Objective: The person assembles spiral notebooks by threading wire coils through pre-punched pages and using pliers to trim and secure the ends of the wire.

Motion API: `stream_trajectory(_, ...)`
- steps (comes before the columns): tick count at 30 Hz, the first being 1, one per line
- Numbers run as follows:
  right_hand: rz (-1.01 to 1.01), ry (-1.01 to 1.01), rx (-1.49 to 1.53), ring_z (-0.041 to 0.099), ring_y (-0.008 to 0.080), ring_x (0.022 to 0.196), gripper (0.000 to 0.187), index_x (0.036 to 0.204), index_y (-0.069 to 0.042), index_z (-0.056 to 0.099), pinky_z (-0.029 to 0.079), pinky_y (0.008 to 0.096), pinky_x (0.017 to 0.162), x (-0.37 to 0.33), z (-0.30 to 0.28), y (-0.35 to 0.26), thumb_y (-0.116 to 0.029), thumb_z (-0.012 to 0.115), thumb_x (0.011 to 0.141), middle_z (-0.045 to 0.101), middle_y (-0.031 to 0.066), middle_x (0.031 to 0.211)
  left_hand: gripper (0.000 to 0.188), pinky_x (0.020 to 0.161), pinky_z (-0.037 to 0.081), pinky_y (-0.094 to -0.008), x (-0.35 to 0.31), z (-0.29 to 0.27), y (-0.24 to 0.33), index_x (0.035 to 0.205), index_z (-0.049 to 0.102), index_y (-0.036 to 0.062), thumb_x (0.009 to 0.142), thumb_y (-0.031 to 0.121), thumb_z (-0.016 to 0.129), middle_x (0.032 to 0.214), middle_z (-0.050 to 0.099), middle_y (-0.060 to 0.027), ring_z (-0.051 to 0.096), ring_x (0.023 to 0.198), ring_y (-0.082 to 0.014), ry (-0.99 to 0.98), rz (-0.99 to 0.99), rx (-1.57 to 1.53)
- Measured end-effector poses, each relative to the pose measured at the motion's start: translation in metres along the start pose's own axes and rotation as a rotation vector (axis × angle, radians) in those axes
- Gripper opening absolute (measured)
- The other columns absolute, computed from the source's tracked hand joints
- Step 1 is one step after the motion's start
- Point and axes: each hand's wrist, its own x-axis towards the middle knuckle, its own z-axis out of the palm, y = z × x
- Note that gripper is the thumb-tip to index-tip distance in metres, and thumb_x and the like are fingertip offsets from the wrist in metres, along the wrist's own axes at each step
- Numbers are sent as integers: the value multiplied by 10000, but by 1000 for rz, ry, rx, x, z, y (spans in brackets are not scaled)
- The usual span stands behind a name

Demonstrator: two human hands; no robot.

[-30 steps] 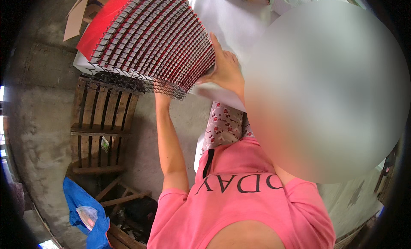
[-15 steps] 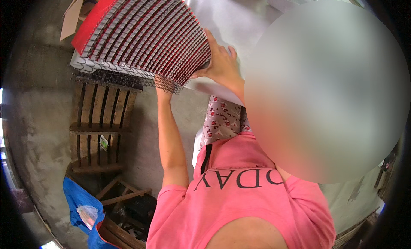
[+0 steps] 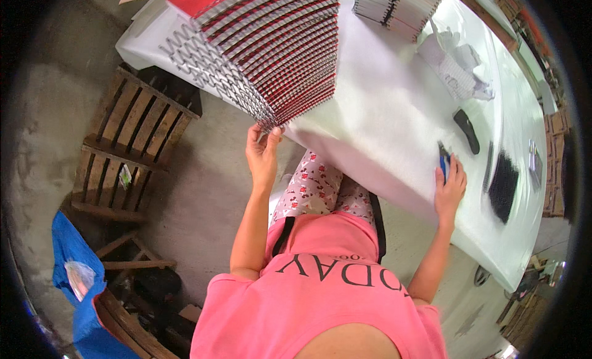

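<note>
A fanned stack of spiral-bound notebooks [image 3: 277, 47] with red covers and dark wire coils lies on the white table, at its left part. Long loose coil ends [image 3: 216, 72] stick out from its left side. My left hand [image 3: 264, 154] is at the stack's near corner, thumb and fingers closed on a coil end just off the table edge. Over to the right, my right hand [image 3: 452, 186] is closed on small blue-handled pliers [image 3: 444, 160], their dark jaws pointing away from me. The fingers partly cover the handles.
Another stack of spiral notebooks [image 3: 394, 13] stands at the far side of the white table [image 3: 382, 124]. Crumpled white paper [image 3: 456, 66], a black elongated object [image 3: 467, 131] and a black bristly heap [image 3: 504, 187] lie rightward. A wooden pallet [image 3: 132, 127] and blue sack [image 3: 74, 279] are at left.
My right hand has left the notebook stack and moved right to the pliers. My left hand has come from under the stack to its near corner. The view has shifted right.
</note>
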Motion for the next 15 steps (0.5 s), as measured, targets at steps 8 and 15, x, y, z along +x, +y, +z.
stream_trajectory(8, -339, 52, 791, 495, 326, 1020, 559, 1353, -136, 427, 394, 406, 912, -17, -36, -130, -198, 615, 831, 502, 167, 1127, 176, 727, 493, -244, 2, -2, -15, 1012, 534, -14, 912, 120, 588, 868, 636, -67, 608, 770, -104, 96, 108, 0)
stream_trajectory(15, -562, 49, 483, 489, 227, 1013, 565, 1186, -163, 550, 311, 433, 875, -21, -17, -231, -161, 708, 644, 520, 58, 1053, 158, 763, 510, -254, -2, 0, -3, 987, 557, -38, 915, 101, 575, 870, 641, -76, 621, 799, -118, 45, 18, 50)
